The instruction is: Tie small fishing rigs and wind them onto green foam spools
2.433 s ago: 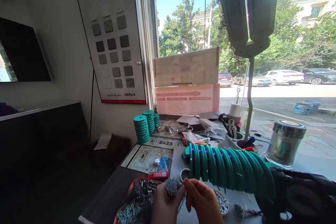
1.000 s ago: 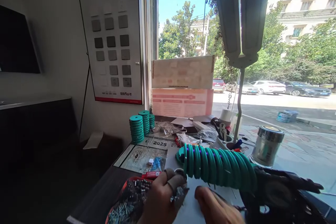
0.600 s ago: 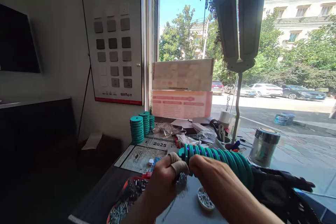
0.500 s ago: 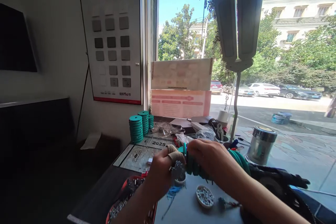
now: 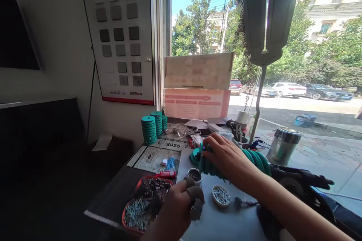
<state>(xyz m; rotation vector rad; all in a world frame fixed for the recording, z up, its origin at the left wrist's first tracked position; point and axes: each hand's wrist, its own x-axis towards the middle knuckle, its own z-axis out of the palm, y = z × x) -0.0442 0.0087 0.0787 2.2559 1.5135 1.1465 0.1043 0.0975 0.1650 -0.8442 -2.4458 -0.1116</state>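
My left hand (image 5: 181,205), with tan bands round its fingers, is closed on a small dark grey toothed piece (image 5: 197,209) low over the grey work surface. My right hand (image 5: 222,154) rests with curled fingers around the left end of a row of green discs (image 5: 256,160), which lies sideways. Between my hands sits a small cup of dark bits (image 5: 195,175). A round white dish of small silvery pieces (image 5: 221,196) lies below my right forearm. Left of my left hand, a red tray (image 5: 123,216) holds screws and dark metal parts.
Stacks of green discs (image 5: 149,130) stand at the back left on a printed sheet marked 2025 (image 5: 152,154). A red box (image 5: 166,174) lies near the tray. A lidded jar (image 5: 284,147) stands at the right by the window, near a dark machine (image 5: 299,184).
My left hand has moved down, away from the left end of the green discs, with the grey piece. My right hand stays at the discs. The view has tilted slightly down.
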